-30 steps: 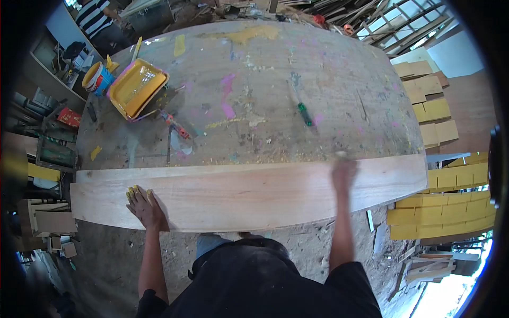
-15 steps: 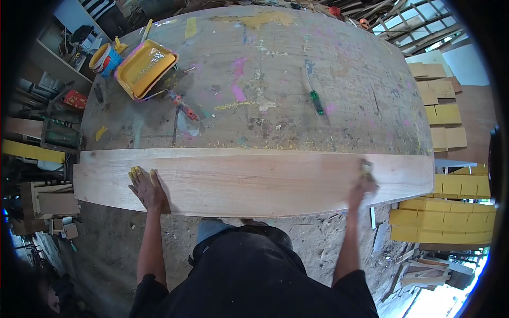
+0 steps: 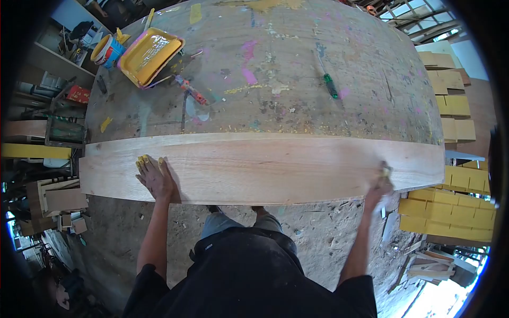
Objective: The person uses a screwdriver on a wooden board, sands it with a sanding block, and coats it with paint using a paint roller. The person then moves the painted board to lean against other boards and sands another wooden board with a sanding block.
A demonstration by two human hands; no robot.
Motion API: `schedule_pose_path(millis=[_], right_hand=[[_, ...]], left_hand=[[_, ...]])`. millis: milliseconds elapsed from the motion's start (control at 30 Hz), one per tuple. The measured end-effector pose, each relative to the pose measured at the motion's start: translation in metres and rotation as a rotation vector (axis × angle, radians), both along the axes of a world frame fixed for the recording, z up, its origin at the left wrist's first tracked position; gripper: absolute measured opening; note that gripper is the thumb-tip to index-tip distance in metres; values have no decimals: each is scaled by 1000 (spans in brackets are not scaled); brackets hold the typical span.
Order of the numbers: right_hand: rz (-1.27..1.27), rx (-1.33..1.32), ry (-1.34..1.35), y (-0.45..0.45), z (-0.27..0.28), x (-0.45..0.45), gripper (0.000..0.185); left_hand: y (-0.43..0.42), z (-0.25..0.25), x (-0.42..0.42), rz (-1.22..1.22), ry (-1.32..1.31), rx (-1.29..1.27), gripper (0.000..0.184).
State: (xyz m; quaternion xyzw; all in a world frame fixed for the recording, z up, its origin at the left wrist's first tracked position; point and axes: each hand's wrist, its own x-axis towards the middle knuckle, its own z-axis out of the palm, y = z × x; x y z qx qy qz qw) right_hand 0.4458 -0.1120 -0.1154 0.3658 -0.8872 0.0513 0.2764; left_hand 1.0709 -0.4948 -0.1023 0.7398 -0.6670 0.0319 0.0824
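A long, pale wooden board (image 3: 265,169) lies across the near edge of the worktable. My left hand (image 3: 156,179) rests flat on its left part, fingers stretched, the fingertips stained yellow. Toward the board's right end is my right hand (image 3: 379,185), smeared by motion and closed at the near edge of the wood. Something small and greyish seems to be under its fingers, too blurred to name.
On the paint-spotted worktable (image 3: 297,79) are a yellow paint tray (image 3: 151,55), a paint bucket (image 3: 107,50), a red-handled tool (image 3: 192,91) and a green-handled screwdriver (image 3: 330,85). Yellow panels (image 3: 445,212) are stacked at the right. Shelves with clutter stand left.
The view has shifted, so the board and table appear higher and further right. My right hand has moved slightly toward the board's near edge. My left hand stays flat on the board.
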Motion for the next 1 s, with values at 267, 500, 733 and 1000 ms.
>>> schedule_pose_path(millis=[267, 500, 733, 1000], right_hand=[[735, 397, -319, -127, -14, 338, 49], [116, -183, -52, -81, -36, 109, 34], [759, 371, 310, -264, -1, 599, 43], [276, -213, -232, -206, -59, 296, 27]], left_hand=[[-5, -4, 49, -323, 209, 29, 83], [-41, 9, 236, -282, 49, 99, 90], [-60, 11, 270, -304, 8, 94, 93], [-56, 18, 269, -334, 18, 1, 93]])
